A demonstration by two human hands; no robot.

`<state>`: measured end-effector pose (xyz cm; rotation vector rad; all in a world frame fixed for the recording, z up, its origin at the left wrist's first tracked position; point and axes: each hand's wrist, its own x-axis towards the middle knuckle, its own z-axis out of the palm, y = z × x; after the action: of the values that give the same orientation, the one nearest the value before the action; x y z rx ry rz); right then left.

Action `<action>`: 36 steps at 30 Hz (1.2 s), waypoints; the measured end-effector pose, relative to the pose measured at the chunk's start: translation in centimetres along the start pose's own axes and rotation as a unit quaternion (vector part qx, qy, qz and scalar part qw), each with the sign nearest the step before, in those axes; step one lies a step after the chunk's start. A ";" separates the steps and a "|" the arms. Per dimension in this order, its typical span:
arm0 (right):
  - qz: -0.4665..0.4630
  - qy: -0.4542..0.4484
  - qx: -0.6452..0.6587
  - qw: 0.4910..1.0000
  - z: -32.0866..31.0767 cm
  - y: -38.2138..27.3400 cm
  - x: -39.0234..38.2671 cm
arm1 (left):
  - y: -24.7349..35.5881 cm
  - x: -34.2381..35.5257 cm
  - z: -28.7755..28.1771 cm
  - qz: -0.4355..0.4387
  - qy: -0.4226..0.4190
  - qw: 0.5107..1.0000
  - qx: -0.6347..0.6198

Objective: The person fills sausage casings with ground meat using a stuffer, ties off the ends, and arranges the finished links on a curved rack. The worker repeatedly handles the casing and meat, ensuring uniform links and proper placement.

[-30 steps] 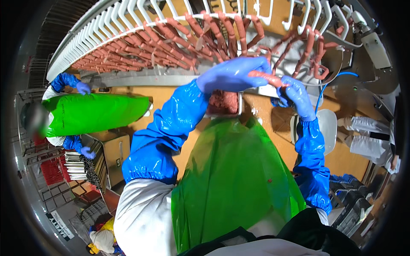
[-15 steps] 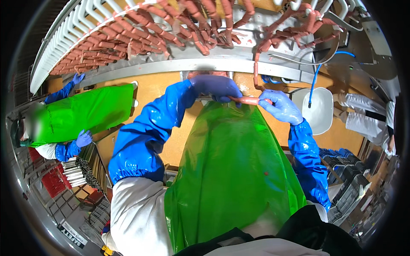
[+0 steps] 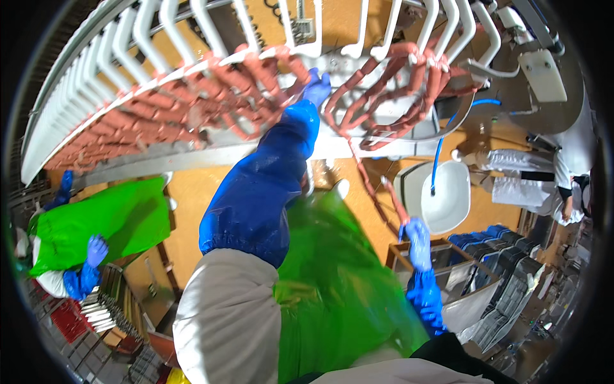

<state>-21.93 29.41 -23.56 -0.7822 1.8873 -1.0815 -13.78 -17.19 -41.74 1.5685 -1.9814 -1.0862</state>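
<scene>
My left hand, in a purple-blue glove, is stretched forward to the rail, right beside a hanging sausage link. Whether its blurred fingers grip that link I cannot tell. Low on the right, my right hand is closed on a string of sausages. This string runs up and away to the looped sausages on the right-hand hooks, and one link sticks up above the glove. More linked sausages hang in dense rows along the left part of the rail.
White hooks curve along the rail above a metal ledge. At the right stand a white tub with a blue hose and stacked crates. A green-aproned co-worker is at the left; another person stands far right.
My left hand has left the sausage in front of me and reached up to the rail. My right hand has drawn down toward my body, still holding the string. The view has shifted.
</scene>
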 end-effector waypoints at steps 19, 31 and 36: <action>0.173 0.030 0.024 0.984 -2.6 6.7 -0.3 | -9.4 9.1 9.3 -0.038 0.216 0.976 -0.016; 0.129 -0.004 0.169 0.977 1.0 3.7 3.8 | -5.0 -20.3 -8.2 -0.136 -0.108 0.976 -0.131; 0.058 -0.060 0.148 0.985 1.5 2.1 6.7 | 8.2 -29.0 -21.7 0.003 -0.176 0.924 -0.340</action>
<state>-24.12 24.39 -28.09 -0.5480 1.6028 -1.1802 4.98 3.57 -17.34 1.0378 -1.5182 -1.8982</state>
